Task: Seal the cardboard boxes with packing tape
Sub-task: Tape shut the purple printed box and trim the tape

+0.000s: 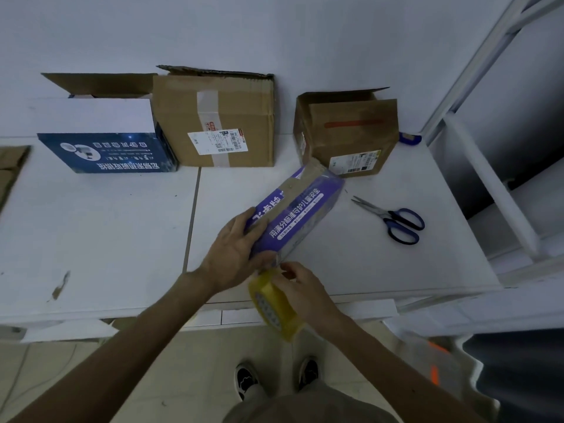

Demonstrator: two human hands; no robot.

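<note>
**Tape start at the box corner**

The right hand's [305, 291] fingers [288, 270] are curled round the yellow tape [274, 309], with their tips pinched together just at the near corner of the purple box [299, 212]. Whether they hold the free end cannot be told. The left hand [235, 254] grips the near end of the box, fingers wrapped over the top and thumb under the corner. The box lies aslant on the bench [91, 239], its far end towards the scissors [393, 219]. The roll hangs past the bench edge.

The step looks like sticking the first strip to the box.

Risks, as I judge them:
- The loose end could fold back on itself, or stick to the fingertips, if it is pulled slack.
- The strip could run crooked off the seam, since the box sits at an angle and only one hand steadies it.
- The roll could drop to the floor if the grip loosens, as nothing is under it.
- The left thumb lies close to where the tape should land and could get taped down.
</note>
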